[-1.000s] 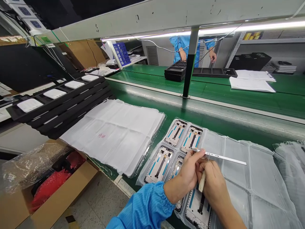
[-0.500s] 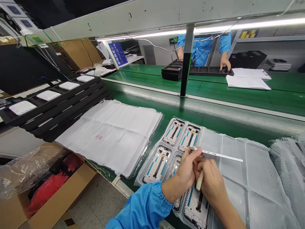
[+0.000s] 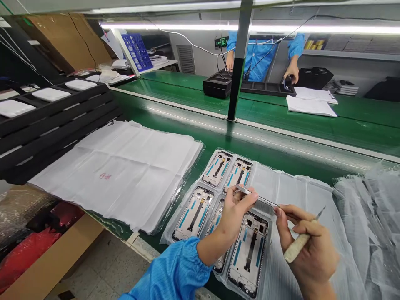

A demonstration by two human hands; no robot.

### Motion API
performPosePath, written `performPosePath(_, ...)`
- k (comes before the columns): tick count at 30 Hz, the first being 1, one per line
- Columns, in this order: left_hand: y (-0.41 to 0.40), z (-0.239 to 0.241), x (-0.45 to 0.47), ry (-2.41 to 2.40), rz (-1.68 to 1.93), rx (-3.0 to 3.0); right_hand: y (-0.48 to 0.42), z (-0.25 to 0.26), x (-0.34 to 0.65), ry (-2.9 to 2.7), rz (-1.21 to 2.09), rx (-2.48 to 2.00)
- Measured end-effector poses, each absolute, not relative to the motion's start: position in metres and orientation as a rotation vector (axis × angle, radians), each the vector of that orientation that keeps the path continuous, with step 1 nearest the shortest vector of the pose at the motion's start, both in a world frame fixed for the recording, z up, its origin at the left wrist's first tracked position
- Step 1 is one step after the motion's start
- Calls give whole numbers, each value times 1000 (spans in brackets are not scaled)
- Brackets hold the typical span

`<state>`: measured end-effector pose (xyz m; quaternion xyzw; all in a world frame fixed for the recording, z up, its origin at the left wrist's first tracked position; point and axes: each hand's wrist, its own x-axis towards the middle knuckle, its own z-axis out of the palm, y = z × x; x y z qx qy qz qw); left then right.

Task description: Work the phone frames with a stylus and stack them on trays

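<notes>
My left hand (image 3: 233,214) pinches one end of a thin white strip (image 3: 261,199) above a clear plastic tray (image 3: 187,196) of phone frame parts. My right hand (image 3: 308,246) is closed round a taped-handle tweezers (image 3: 299,242), and its forefinger touches the strip's other end. A phone frame (image 3: 248,253) with blue stripes lies just below both hands. Several more frames fill the tray's pockets to the left.
A stack of white sheets (image 3: 125,171) lies at the left. Black foam trays (image 3: 46,121) with white pieces stand at the far left. A cardboard box (image 3: 46,258) sits on the floor. Across the green belt (image 3: 281,121) a person in blue handles black trays (image 3: 218,87). Crumpled plastic (image 3: 371,208) lies at the right.
My right hand has drawn away to the right from my left hand, uncovering the phone frame below. The strip now spans between the two hands. The view has tilted down and left.
</notes>
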<state>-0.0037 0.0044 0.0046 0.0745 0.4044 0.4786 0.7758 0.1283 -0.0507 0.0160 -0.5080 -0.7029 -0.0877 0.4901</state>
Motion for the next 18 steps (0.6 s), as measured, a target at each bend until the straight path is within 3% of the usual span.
performPosePath(5,-1,-1,-4,855,1030,267,-52,24,129,-1827,-290,-1280)
performPosePath(18,-10,-4,-9,815,1041,526,-57,20,130,-1903,19,-1225)
